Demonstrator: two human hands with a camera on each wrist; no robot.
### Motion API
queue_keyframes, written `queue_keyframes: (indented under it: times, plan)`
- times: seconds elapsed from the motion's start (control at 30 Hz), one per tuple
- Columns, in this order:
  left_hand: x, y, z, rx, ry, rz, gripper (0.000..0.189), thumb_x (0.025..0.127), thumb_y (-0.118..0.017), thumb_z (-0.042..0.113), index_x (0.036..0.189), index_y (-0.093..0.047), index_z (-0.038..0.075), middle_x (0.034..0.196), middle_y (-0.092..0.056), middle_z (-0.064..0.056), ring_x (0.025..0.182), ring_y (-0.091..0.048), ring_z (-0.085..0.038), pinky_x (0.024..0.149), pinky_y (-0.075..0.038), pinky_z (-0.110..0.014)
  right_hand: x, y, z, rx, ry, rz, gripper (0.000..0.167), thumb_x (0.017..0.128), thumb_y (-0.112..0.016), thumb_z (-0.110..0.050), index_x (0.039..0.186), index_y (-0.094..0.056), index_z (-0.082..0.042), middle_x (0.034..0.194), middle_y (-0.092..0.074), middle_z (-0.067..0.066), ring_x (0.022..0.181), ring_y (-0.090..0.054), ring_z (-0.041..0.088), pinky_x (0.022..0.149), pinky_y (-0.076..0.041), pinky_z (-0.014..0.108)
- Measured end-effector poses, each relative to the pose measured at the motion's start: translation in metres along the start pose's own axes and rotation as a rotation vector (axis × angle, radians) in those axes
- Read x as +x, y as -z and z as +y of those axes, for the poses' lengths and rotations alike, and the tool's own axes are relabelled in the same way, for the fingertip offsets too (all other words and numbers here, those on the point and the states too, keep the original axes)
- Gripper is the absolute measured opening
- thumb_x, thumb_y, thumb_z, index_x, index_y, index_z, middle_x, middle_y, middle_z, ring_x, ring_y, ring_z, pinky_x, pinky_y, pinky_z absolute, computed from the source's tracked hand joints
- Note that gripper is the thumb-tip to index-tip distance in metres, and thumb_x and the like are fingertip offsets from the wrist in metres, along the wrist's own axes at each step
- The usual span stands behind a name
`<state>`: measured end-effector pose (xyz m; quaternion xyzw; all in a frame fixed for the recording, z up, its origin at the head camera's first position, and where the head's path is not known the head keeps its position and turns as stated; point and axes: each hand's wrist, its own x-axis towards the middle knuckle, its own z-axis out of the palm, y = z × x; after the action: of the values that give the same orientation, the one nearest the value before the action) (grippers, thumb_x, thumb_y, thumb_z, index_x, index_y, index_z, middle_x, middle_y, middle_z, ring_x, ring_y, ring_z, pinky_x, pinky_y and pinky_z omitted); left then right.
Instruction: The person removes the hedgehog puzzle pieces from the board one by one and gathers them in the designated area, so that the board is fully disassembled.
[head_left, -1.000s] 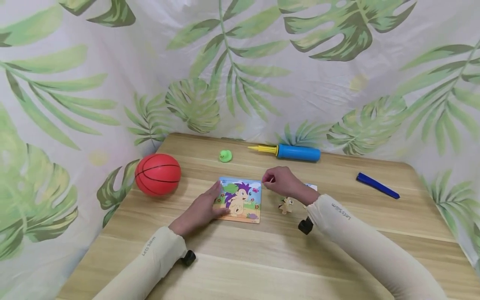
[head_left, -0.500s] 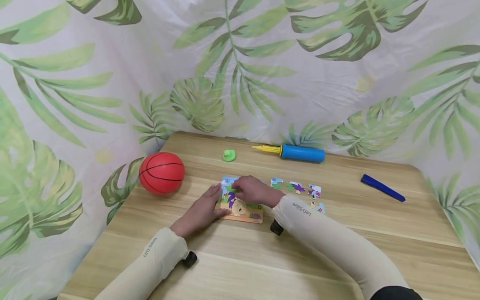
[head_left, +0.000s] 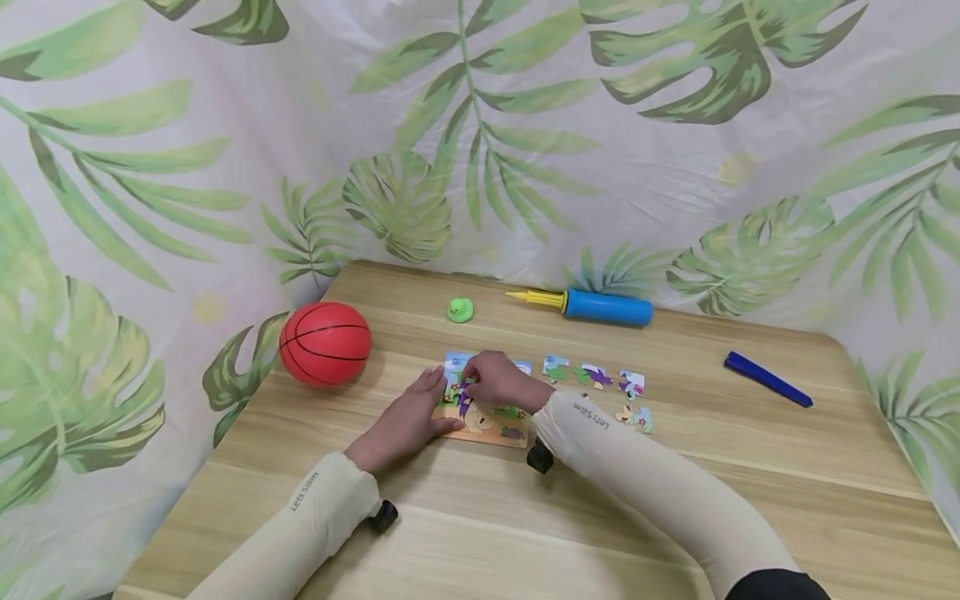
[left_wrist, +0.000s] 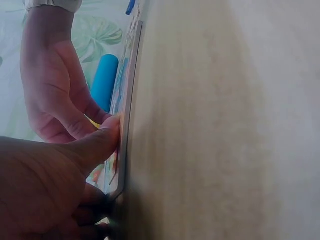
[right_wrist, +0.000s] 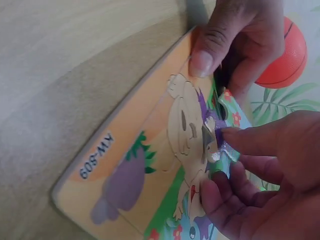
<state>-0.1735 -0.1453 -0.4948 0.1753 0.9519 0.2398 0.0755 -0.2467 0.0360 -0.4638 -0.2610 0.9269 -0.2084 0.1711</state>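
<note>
A jigsaw puzzle board with a hedgehog picture lies flat on the table in the head view. My left hand holds its left side, fingers along the edge and thumb on the lower left corner. Over the upper left part of the picture, my right hand pinches a puzzle piece between thumb and fingers. That piece shows purple and is tilted against the board in the right wrist view; whether it sits in its place I cannot tell. Part of the picture is hidden beneath the right hand.
Loose puzzle pieces lie right of the board, partly beside the right sleeve. A red ball stands at the left. Behind are a green toy duck and a blue hand pump. A dark blue stick-like object lies far right.
My right hand has moved left from beside the board's upper right corner to over its upper left part, uncovering loose pieces at the right. The left hand stays at the board's left side.
</note>
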Motion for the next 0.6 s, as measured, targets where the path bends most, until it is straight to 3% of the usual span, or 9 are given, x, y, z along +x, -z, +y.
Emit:
queue_keyframes:
  times: [0.17,0.33,0.6]
  plan:
    - [0.0,-0.001,0.001,0.005,0.007,-0.008,0.087,0.092,-0.07,0.044,0.151,-0.033,-0.007,0.165,-0.023,-0.02,0.155,-0.02,-0.039,0.125,-0.026,-0.05,-0.001,0.007,0.001,0.095,-0.029,0.041,0.004,0.092,-0.072,-0.015,0.095,-0.073,-0.012,0.091,-0.071,0.002,0.08,-0.06,0.013,0.074,-0.051,0.027]
    - [0.001,-0.003,0.002,0.007,-0.005,-0.015,0.086,0.093,-0.068,0.045,0.152,-0.032,-0.008,0.166,-0.022,-0.021,0.155,-0.02,-0.039,0.125,-0.025,-0.05,-0.013,0.031,0.01,0.161,-0.06,0.094,0.008,0.091,-0.073,-0.015,0.099,-0.073,-0.011,0.091,-0.073,0.004,0.077,-0.064,0.012,0.068,-0.053,0.023]
    - [-0.002,0.003,0.001,0.01,0.03,-0.047,0.087,0.094,-0.067,0.045,0.153,-0.029,-0.006,0.167,-0.019,-0.018,0.156,-0.016,-0.037,0.126,-0.022,-0.05,-0.056,0.067,0.061,0.16,-0.115,0.13,0.011,0.092,-0.069,-0.008,0.1,-0.075,-0.005,0.092,-0.077,0.009,0.077,-0.066,0.013,0.064,-0.052,0.022]
